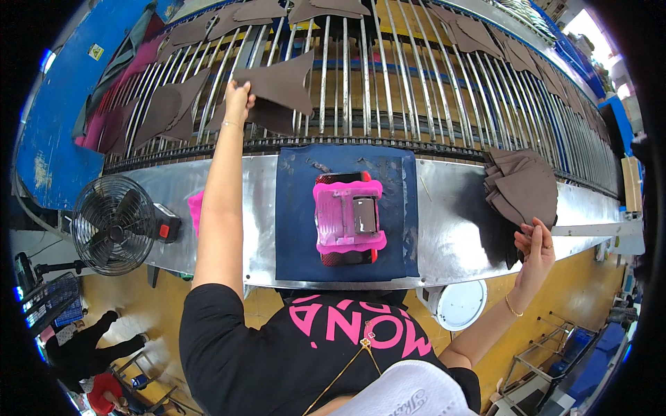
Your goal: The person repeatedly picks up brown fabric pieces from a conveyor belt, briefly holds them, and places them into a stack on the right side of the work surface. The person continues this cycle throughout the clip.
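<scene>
My left hand (237, 98) is stretched far forward and grips the corner of a dark brown cut piece (281, 84) lying on the metal rod conveyor (388, 83). My right hand (535, 244) is at the right edge of the steel bench, fingers closed on the lower edge of a fanned stack of brown pieces (522, 186). Between them, on a dark blue mat (295, 215), sits a pink and red block-shaped tool (347, 216).
Several more brown pieces (166, 111) lie spread across the conveyor rods. A black fan (114, 223) stands at the left end of the steel bench (444, 201). A white round bin (461, 304) sits under the bench. A person (90, 343) crouches at lower left.
</scene>
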`<action>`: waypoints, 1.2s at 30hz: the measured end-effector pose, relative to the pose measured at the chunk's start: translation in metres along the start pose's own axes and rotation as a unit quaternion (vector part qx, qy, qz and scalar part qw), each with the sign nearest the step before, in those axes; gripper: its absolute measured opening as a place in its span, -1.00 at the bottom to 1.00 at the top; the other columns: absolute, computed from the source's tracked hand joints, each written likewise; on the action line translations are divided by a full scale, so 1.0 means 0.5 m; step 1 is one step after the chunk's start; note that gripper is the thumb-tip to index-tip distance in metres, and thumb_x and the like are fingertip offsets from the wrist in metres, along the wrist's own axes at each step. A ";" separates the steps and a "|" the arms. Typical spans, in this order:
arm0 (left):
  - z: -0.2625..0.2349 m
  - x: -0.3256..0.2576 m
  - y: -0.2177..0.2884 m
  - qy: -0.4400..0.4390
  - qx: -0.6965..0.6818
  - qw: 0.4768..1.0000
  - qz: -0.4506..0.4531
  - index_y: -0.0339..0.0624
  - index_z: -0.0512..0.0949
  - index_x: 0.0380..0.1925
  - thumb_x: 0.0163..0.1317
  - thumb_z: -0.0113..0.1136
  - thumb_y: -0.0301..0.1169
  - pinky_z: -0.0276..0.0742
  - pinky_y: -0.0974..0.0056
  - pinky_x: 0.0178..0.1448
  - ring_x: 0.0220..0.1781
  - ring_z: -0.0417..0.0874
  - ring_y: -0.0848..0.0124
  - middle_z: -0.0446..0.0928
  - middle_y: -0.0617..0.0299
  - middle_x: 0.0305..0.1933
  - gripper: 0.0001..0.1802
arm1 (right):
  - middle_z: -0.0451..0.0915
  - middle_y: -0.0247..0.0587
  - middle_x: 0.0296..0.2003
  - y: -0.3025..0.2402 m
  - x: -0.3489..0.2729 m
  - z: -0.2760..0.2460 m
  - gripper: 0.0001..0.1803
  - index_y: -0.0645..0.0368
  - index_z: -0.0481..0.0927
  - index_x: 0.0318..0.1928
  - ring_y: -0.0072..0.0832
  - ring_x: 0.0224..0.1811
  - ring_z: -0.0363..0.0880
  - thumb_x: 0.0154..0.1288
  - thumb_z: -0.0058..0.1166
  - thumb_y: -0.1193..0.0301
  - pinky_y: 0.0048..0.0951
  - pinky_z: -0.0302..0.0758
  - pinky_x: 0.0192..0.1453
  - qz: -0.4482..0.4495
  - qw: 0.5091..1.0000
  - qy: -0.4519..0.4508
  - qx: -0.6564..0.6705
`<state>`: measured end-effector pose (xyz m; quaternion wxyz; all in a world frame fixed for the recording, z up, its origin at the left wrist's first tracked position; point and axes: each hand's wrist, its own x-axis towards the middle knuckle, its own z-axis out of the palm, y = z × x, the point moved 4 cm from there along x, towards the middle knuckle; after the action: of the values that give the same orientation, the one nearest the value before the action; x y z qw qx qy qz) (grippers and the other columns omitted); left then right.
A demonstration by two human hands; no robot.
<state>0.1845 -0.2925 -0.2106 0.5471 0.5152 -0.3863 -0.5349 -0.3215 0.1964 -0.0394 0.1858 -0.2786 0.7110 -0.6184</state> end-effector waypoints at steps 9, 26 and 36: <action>-0.030 -0.031 -0.023 0.111 0.248 0.961 -0.057 -0.31 0.20 0.10 0.13 0.16 -0.45 0.56 0.23 -0.55 -0.51 0.66 0.20 0.54 -0.12 -0.27 -0.45 | 0.61 -0.06 -0.23 0.047 0.025 -0.130 -0.61 0.28 0.52 0.01 -0.39 -0.19 0.61 0.35 0.00 0.23 -0.50 0.53 -0.13 -0.037 0.978 0.122 -0.168; -0.030 -0.243 0.148 -0.034 0.210 0.969 0.128 -0.13 0.18 0.20 0.14 0.28 -0.27 0.05 0.52 -0.73 -0.75 0.23 0.66 0.42 0.25 -0.44 -0.32 | 0.57 0.24 -0.21 0.182 0.138 -0.250 -0.26 0.41 0.57 -0.28 0.06 -0.14 0.54 -0.03 0.20 -0.16 -0.10 0.45 -0.04 0.048 0.776 0.152 -0.610; 0.144 -0.397 0.234 -0.205 0.202 0.947 0.143 -0.28 0.34 0.13 0.21 0.20 -0.32 0.24 0.53 -0.67 -0.69 0.38 0.63 0.46 0.25 -0.36 -0.48 | 0.58 -0.08 -0.28 -0.071 0.021 -0.046 -0.64 0.26 0.24 0.14 -0.46 -0.48 0.65 0.43 -0.19 0.36 -0.64 0.52 -0.61 -0.070 0.989 0.020 -0.128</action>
<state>0.1108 -0.1200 -0.0584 0.4116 0.4335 -0.6598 -0.4553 -0.3377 0.2050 0.0000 0.0904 -0.3365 0.7667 -0.5392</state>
